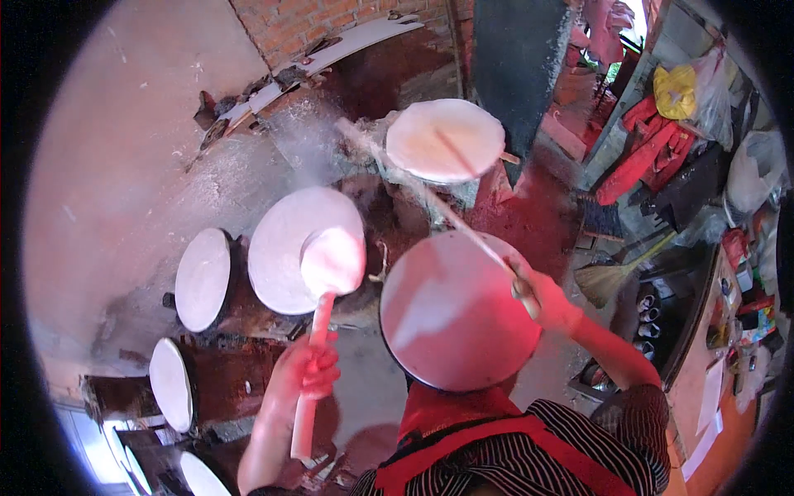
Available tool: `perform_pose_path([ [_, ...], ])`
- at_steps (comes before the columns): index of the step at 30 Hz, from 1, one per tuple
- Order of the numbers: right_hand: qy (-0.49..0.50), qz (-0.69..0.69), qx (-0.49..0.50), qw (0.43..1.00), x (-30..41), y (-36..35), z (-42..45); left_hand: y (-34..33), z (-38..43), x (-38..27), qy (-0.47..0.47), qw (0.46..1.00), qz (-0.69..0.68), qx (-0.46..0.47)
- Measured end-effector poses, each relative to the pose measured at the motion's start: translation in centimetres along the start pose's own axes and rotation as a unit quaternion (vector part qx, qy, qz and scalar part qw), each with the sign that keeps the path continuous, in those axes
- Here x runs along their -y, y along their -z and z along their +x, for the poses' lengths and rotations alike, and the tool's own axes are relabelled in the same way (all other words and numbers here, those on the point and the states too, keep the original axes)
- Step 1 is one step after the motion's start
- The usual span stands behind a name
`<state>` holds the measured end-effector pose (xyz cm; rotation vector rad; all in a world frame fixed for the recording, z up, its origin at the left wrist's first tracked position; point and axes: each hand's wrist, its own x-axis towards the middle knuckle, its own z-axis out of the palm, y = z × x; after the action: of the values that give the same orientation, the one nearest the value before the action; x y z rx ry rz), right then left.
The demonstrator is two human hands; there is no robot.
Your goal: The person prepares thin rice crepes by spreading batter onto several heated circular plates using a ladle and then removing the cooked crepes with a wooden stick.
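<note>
My left hand (pixel 305 367) is closed around the handle of a ladle-like tool (pixel 320 319). Its pale, round, brightly lit head (pixel 335 260) overlaps the right side of a round griddle (pixel 276 254) coated in white; whether they touch I cannot tell. In my right hand (pixel 546 297) is a long thin stick (pixel 456 220), slanting away to the upper left, its far end blurred. That stick passes above a round, pinkish-grey disc (pixel 446 316) right before my waist. Farther off lies another round griddle (pixel 428 136) with a white layer, a brownish patch and a dark streak.
More white-topped round griddles (pixel 203 279) line the left side, including one (pixel 172 385) lower down. A brick wall (pixel 304 25) and a dark panel (pixel 515 74) stand behind. To the right are a straw broom (pixel 605 279), shoes (pixel 648 319), red cloth (pixel 645 149) and a cluttered table (pixel 698 397).
</note>
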<state>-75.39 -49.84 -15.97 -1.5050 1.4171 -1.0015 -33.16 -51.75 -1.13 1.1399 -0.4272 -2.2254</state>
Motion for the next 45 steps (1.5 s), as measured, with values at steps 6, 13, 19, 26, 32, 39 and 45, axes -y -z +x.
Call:
perform_pose_path([
  [6, 0.195, -0.358, 0.039, 0.912, 5.0, 6.7, -13.2, -11.2, 3.5, 7.7, -0.371, 0.631, 0.673, -0.105],
  [13, -0.149, 0.130, 0.029, 0.980, -5.2, 10.1, -23.6, -14.2, 9.7, 17.9, -0.397, 0.599, 0.687, -0.108],
  [19, -0.098, 0.139, -0.089, 0.981, -14.1, 0.0, -29.5, -10.1, 20.1, 25.2, -0.279, 0.761, 0.539, -0.230],
  [26, -0.138, 0.035, -0.183, 0.973, -7.6, -6.0, -18.0, -9.6, 22.6, 22.9, -0.483, 0.613, 0.508, -0.366],
  [32, -0.279, 0.455, -0.091, 0.841, -6.1, -6.5, -14.9, -7.3, 15.9, 18.3, -0.383, 0.814, 0.348, -0.264],
  [39, -0.189, 0.434, -0.286, 0.833, -5.4, -14.6, -20.5, -1.6, 7.3, 22.6, -0.246, 0.952, 0.105, -0.149],
  [45, -0.205, 0.315, -0.276, 0.884, -5.2, -15.1, -12.7, -1.0, 2.1, 22.1, -0.102, 0.995, 0.003, 0.011],
])
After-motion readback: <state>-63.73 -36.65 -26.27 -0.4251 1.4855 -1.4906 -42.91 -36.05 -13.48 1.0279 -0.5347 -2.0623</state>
